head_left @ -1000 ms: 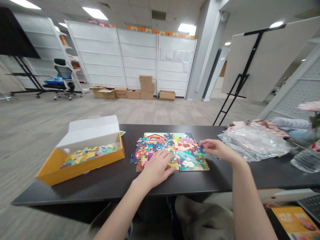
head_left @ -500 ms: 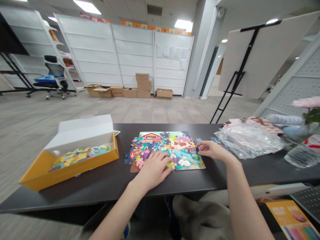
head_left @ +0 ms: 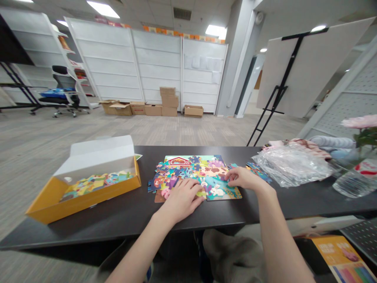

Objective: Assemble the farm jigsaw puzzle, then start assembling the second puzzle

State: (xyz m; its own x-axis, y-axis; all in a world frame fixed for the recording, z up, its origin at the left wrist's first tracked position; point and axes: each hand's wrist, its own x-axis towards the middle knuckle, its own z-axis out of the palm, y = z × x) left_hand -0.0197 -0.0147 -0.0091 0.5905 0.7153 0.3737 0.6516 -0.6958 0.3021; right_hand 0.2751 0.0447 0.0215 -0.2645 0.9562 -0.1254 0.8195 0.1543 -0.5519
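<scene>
One jigsaw puzzle (head_left: 194, 173) is lying on the worktop (head_left: 118, 220) in the head view, the left grip (head_left: 182, 200) pressing flat and released on it, the right grip (head_left: 243, 179) curling at its right side, any held piece unclear, while an open yellow box (head_left: 85, 204) is sitting to its left.

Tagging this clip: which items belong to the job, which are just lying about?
Job: left hand, right hand, jigsaw puzzle, loose pieces, yellow puzzle box.
Lying about: clear plastic bag, glass vase, pink flower, orange booklet.
</scene>
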